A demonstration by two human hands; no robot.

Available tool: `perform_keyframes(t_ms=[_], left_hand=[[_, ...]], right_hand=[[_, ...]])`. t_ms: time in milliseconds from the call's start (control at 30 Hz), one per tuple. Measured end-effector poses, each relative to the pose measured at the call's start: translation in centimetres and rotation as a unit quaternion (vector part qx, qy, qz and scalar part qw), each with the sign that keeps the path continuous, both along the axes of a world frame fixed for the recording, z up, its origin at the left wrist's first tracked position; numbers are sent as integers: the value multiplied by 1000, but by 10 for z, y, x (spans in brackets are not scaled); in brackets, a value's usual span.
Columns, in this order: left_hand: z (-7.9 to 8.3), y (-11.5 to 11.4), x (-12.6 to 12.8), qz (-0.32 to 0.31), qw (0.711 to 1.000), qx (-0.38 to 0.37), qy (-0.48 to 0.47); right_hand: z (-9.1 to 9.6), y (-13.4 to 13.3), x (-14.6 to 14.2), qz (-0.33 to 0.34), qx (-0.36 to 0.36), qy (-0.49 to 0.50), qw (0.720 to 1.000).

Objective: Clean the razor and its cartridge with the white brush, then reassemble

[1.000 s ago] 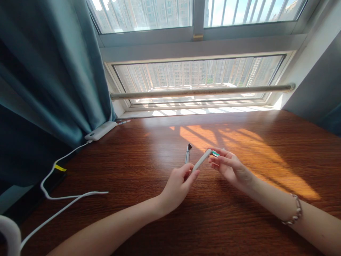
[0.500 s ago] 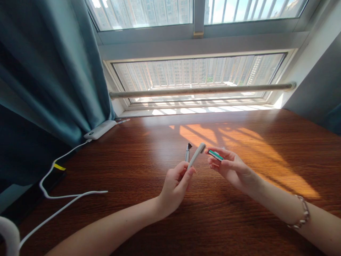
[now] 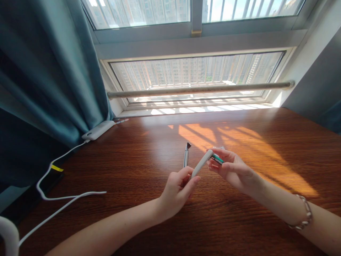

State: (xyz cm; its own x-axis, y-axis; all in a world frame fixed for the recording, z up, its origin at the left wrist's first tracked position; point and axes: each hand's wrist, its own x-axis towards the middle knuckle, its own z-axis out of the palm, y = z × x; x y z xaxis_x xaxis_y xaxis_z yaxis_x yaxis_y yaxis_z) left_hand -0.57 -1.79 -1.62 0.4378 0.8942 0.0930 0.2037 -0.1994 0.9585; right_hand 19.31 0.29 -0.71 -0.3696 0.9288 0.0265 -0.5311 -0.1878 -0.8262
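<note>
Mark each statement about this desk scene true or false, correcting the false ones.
1. The left hand holds a white brush. True.
2. The right hand is empty. False: it pinches a green-edged cartridge.
3. A metal handle lies on the table beyond the hands. True.
4. The power bank sits at the table's right edge. False: it lies at the left, beside the curtain.

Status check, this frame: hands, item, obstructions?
Left hand grips white brush. Right hand pinches green cartridge, brush tip against it. Metal handle close by; nothing blocking.
</note>
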Motion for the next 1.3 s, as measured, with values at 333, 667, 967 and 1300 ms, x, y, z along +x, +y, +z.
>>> perform_keyframes(t_ms=[333,667,967,1300], left_hand=[[-1,-1,-1,5,999,30,38],[0,3,1,-2,995,47,90],[0,4,3,1,994,45,100],[-1,3,2,15,994,54,90]], right_hand=[[2,8,3,-34,18,-45,998],[-2,5,-2,-37,3,-46,998],[-8,10,1,-52,-23,-50,997],[-13,15,4,-63,-18,-44,997]])
